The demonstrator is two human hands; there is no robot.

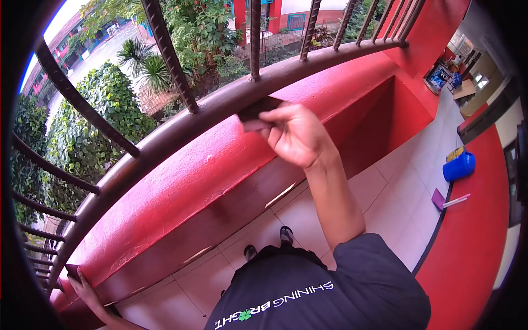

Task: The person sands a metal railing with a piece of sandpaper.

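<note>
My right hand (291,132) is raised at the centre, its fingers and thumb closed on a dark, flat, flexible piece (254,115). That piece lies close against the underside of the brown metal rail (214,104), above the red ledge (209,159). At the lower left, my left hand (81,289) is on the red ledge near the low end of the rail. A small dark piece (72,270) shows at its fingertips, and the hand is too far off to make out its grip fully.
Twisted vertical bars (170,55) rise from the rail, with plants (104,115) beyond. Below the ledge is a tiled floor (214,272). A blue bin (459,166) and a purple dustpan (438,199) stand at the right, beside a red wall base (478,220).
</note>
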